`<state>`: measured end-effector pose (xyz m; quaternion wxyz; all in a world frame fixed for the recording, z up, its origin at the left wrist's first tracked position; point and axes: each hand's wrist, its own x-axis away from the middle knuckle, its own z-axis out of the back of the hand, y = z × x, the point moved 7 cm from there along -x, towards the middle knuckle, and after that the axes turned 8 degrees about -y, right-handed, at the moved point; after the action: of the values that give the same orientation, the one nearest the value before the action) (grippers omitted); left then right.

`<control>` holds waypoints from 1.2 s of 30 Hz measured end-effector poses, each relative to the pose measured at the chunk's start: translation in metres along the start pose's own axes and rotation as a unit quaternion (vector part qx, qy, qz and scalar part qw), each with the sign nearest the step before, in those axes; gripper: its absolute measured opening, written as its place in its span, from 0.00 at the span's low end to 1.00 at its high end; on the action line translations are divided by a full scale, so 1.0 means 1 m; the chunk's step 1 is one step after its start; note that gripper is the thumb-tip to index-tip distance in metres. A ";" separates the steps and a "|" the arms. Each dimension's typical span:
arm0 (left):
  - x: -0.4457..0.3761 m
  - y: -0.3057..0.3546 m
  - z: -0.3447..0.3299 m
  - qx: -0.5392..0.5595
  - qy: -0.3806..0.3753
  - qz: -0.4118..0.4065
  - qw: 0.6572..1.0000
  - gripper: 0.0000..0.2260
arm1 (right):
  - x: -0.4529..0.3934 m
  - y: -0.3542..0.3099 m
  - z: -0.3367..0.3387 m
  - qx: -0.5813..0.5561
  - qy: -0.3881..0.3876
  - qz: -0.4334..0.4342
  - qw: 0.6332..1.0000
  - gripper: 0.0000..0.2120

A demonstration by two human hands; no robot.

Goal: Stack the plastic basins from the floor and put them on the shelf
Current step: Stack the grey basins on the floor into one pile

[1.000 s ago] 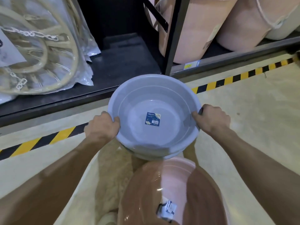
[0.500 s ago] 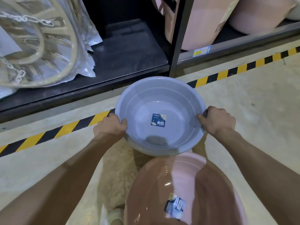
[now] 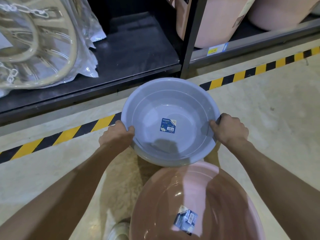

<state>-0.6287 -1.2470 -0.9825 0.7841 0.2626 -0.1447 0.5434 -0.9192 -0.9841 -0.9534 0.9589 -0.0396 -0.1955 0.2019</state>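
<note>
Lowered slightly, grey basins (image 3: 170,122), seemingly nested, sit between left hand (image 3: 117,135) and right hand (image 3: 228,129), both clasping rims.

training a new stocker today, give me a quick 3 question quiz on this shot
1. True or false: both hands grip the grey basin by its rim.
2. Which basin sits nearest the camera? A) grey B) pink C) white
3. Fill in: the striped floor tape is yellow and ____.

Key
1. True: the left hand and right hand hold opposite sides of the rim.
2. B: the pink basin.
3. black
</note>
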 end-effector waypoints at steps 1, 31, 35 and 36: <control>0.001 0.000 0.000 0.003 0.000 -0.001 1.000 0.16 | 0.000 0.000 -0.001 -0.003 -0.007 -0.004 1.000 0.16; 0.023 -0.004 -0.009 0.195 0.032 -0.057 0.979 0.18 | 0.020 0.004 -0.016 -0.190 -0.071 -0.004 0.979 0.12; 0.017 -0.003 -0.006 0.163 0.025 -0.065 0.984 0.17 | 0.013 0.001 -0.020 -0.175 -0.074 -0.013 0.982 0.12; 0.016 -0.003 -0.007 0.156 0.027 -0.068 0.985 0.17 | 0.012 0.000 -0.021 -0.177 -0.071 -0.015 0.982 0.12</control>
<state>-0.6205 -1.2318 -0.9807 0.7721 0.3763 -0.0187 0.5118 -0.9013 -0.9791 -0.9686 0.9233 -0.1911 -0.2963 0.1523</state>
